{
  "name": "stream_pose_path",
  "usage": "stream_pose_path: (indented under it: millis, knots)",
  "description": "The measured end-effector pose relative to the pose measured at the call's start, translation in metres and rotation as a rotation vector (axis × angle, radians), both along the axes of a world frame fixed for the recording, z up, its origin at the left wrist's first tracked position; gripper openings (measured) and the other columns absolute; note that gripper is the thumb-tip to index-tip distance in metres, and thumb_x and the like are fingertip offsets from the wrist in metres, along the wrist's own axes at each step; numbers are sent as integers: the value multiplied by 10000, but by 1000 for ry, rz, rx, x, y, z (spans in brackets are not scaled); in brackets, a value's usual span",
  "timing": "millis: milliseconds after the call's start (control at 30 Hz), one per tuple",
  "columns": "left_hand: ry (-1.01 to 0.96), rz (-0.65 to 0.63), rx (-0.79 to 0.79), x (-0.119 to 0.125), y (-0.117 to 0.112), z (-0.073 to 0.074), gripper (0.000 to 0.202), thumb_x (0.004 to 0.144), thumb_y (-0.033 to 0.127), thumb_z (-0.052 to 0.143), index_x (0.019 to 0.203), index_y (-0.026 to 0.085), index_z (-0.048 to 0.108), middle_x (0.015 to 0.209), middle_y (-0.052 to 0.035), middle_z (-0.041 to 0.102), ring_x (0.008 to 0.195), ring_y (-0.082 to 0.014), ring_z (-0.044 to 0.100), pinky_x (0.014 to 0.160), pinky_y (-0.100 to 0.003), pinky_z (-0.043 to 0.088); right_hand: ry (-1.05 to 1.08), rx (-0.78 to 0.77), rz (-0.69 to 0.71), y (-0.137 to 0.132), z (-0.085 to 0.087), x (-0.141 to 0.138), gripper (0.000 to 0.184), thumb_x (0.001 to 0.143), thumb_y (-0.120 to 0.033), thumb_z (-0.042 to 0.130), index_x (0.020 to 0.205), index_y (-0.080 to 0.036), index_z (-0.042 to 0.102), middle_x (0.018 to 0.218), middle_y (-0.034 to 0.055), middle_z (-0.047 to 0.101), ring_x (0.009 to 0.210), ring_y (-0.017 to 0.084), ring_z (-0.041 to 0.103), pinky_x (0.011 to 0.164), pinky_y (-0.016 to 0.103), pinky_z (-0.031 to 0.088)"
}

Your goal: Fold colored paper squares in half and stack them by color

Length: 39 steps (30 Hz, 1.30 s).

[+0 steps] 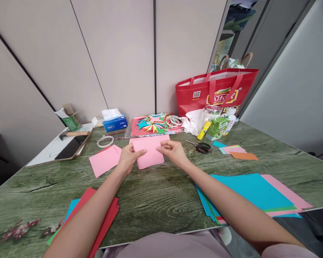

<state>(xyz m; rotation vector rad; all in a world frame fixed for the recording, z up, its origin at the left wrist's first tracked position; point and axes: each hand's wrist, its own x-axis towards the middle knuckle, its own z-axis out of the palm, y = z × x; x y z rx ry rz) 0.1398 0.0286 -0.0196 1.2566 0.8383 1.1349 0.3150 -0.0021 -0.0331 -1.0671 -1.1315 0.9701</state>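
Observation:
Pink paper (150, 157), in what looks like more than one layer, is held up over the middle of the table. My left hand (128, 156) grips its left edge, thumb on the front face. At the upper right edge, my right hand (173, 150) pinches the same paper between thumb and fingers. Just left of my left hand lie pink paper squares (103, 160) on the table. Black-handled scissors (202, 147) rest to the right of my right hand. A roll of tape (105, 142) sits behind the pink squares.
Coloured sheets lie at front right (239, 190) and red ones (107, 218) under my left forearm. Paper strips (243, 155) are at right. Behind stand a tissue box (115, 124), paper stars (153, 125), a glue stick (204, 130) and a red bag (188, 98). A phone (72, 147) is left.

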Motion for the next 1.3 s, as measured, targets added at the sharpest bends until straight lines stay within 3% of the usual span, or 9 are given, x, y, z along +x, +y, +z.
stream_pose_path:
  millis: [233, 700, 1300]
  knots:
    - [16, 8, 2, 1, 0, -1, 490, 462, 282, 791, 886, 92, 635, 839, -98, 685, 697, -176, 612, 686, -315, 476, -45, 3, 29, -1, 0, 0, 289, 538, -398, 708, 625, -142, 606, 502, -29, 565, 430, 76, 457, 444, 213, 386]
    - [24, 10, -9, 0, -1, 1, 540, 391, 302, 810, 867, 104, 649, 828, -94, 689, 690, -191, 617, 691, -334, 473, 0, -54, 62, -2, 1, 0, 320, 501, -431, 728, 622, -156, 617, 521, -12, 604, 460, 109, 531, 481, 251, 495]
    - [42, 34, -25, -1, 0, 0, 528, 382, 285, 813, 846, 97, 642, 815, -93, 689, 670, -189, 615, 662, -323, 476, 77, -116, 118, -3, 3, -1, 319, 464, -392, 752, 616, -151, 607, 545, -17, 622, 474, 109, 565, 486, 247, 515]
